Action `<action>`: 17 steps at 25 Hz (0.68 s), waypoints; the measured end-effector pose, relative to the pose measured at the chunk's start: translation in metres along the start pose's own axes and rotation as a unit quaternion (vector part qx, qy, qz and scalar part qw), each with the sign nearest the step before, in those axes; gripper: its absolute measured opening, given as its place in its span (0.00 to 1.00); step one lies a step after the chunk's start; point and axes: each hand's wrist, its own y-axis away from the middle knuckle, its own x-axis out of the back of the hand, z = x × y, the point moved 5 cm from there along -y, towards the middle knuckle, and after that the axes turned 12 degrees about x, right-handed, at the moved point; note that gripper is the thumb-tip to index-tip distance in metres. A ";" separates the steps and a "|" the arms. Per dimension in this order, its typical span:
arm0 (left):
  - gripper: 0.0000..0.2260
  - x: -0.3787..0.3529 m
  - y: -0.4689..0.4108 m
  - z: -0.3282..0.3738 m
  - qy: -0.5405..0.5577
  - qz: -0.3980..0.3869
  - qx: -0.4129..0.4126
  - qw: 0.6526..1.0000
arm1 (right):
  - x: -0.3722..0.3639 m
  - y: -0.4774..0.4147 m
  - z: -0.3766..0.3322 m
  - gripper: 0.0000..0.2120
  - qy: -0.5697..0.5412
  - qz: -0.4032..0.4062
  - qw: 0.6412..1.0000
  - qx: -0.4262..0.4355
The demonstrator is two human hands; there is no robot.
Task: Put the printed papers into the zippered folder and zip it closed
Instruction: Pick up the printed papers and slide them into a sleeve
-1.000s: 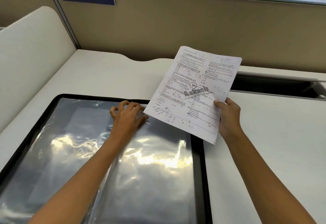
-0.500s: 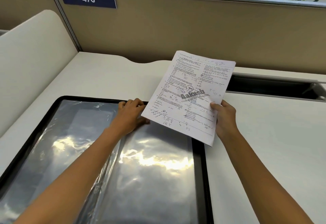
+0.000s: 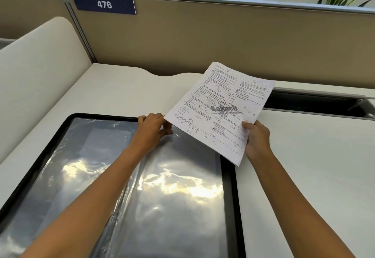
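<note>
The black zippered folder (image 3: pixel 229 176) lies open on the desk, its shiny clear plastic sleeves (image 3: pixel 178 196) facing up. My left hand (image 3: pixel 152 129) pinches the top edge of the right-hand sleeve near the folder's spine. My right hand (image 3: pixel 256 138) grips the printed papers (image 3: pixel 221 107) by their lower right edge and holds them tilted above the folder's top right corner. The papers' lower left corner sits just beside my left fingers.
The white desk (image 3: pixel 304 166) runs right of the folder. A tan partition (image 3: pixel 203 40) with a blue "476" sign (image 3: pixel 104 4) closes off the back. A cream side panel (image 3: pixel 36 75) stands at left. A dark cable slot (image 3: pixel 312 103) lies behind the papers.
The papers have drifted down and slightly left toward the sleeve's top edge. My left hand has shifted from lying on the sleeve to pinching its top edge.
</note>
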 end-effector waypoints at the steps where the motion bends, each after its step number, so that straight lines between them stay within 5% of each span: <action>1: 0.04 0.001 0.000 0.000 0.012 -0.007 -0.001 1.000 | 0.001 0.000 0.000 0.13 -0.005 0.005 1.000 -0.003; 12: 0.03 -0.003 -0.006 0.008 0.031 -0.005 -0.084 0.996 | -0.014 -0.017 -0.005 0.12 -0.025 0.028 0.999 0.013; 17: 0.05 -0.005 0.011 0.015 0.036 0.029 -0.108 0.993 | -0.041 -0.036 -0.019 0.15 0.083 0.045 0.991 0.096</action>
